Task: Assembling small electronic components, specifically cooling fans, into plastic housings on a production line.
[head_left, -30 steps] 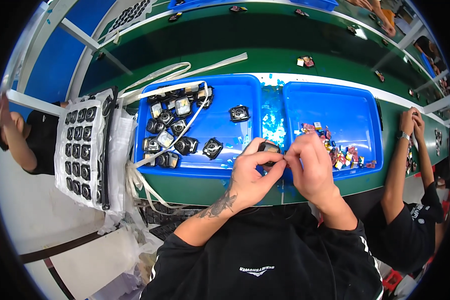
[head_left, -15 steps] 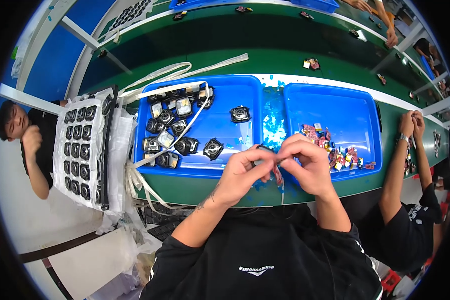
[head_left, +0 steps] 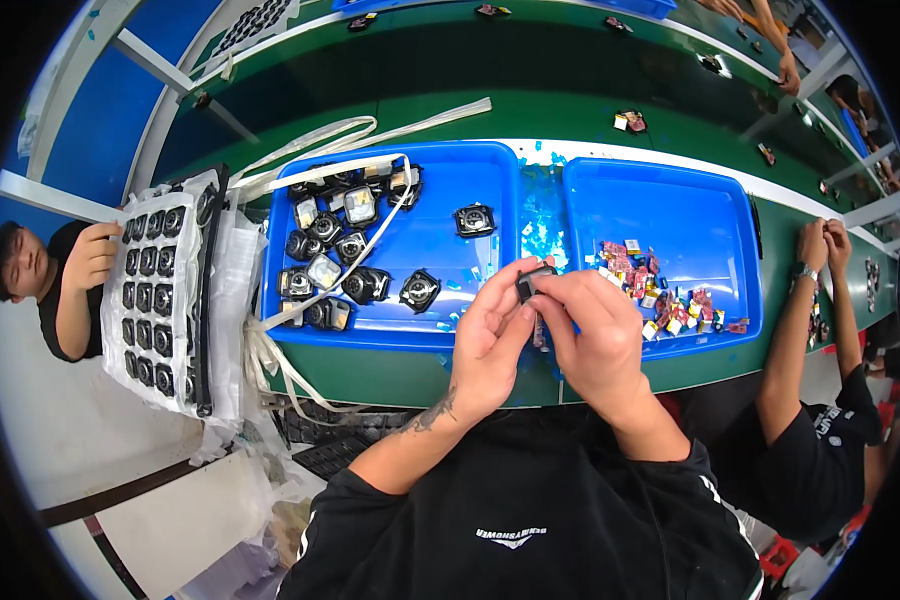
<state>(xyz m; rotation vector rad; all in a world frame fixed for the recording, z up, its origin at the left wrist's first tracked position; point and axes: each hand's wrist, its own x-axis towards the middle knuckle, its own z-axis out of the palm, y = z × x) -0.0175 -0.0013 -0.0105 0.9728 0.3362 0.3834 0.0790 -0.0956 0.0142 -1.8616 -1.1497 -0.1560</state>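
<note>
Both my hands are together at the front edge of the bench, between two blue trays. A small black watch case [head_left: 530,286] is pinched in the fingers of my left hand [head_left: 487,350] and my right hand [head_left: 600,335]. A reddish strip or small board [head_left: 540,334] shows just under my fingers; whether it is joined to the case is hidden. In the left tray [head_left: 450,160] lie several black watch cases [head_left: 420,290], some with pale square parts in them. The right tray [head_left: 660,180] has a pile of small red circuit boards [head_left: 620,268] with yellow and white parts.
White straps [head_left: 355,275] lie across the left tray. Blue film scraps [head_left: 540,230] litter the gap between trays. At left stands a white holder [head_left: 155,300] with rows of watch cases, a person's hand [head_left: 92,255] beside it. Another person's forearms [head_left: 792,330] are at right.
The watch case has turned and shows more between my fingers, with my right fingers now laid over it. The person at left has moved a hand to the white holder's edge.
</note>
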